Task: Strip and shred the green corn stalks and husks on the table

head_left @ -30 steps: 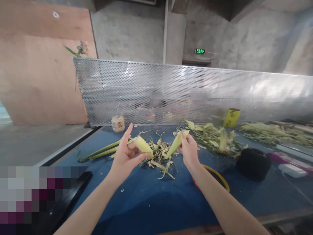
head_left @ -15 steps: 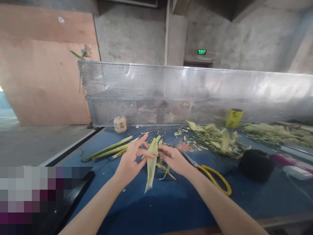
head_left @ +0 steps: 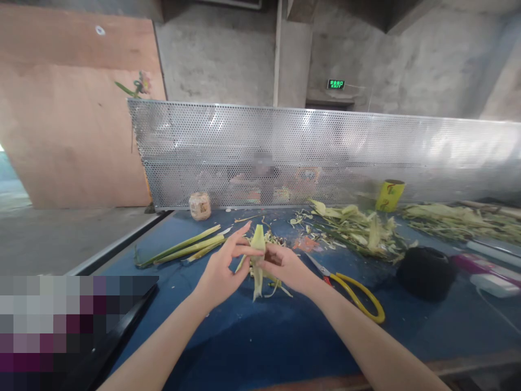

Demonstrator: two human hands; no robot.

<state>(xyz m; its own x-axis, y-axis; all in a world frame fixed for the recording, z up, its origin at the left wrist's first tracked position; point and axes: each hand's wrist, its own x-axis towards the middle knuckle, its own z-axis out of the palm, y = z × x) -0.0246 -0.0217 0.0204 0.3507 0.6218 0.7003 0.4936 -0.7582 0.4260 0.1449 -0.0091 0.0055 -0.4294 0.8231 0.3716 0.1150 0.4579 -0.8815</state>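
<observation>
A pale green corn husk point(head_left: 258, 237) is upright above the middle of the blue table point(head_left: 244, 347), its frayed lower end hanging down. My left hand point(head_left: 223, 265) pinches it from the left, with the index finger raised and another finger lying across its front. From the right, my right hand point(head_left: 285, 268) grips it with curled fingers and thumb. Small husk scraps point(head_left: 279, 288) lie behind and below the hands. Yellow-handled scissors point(head_left: 358, 293) rest beside my right forearm.
Green stalks point(head_left: 187, 248) lie at left, near a whitish roll point(head_left: 199, 206). A husk heap point(head_left: 358, 225), a yellow can point(head_left: 389, 195) and a black spool of thread point(head_left: 426, 274) are at right. A perforated metal panel point(head_left: 228, 141) closes the table's back.
The husk's long lower part has drawn up and looks shorter, with its tail shifted right. The fingers of both hands have closed in around its middle.
</observation>
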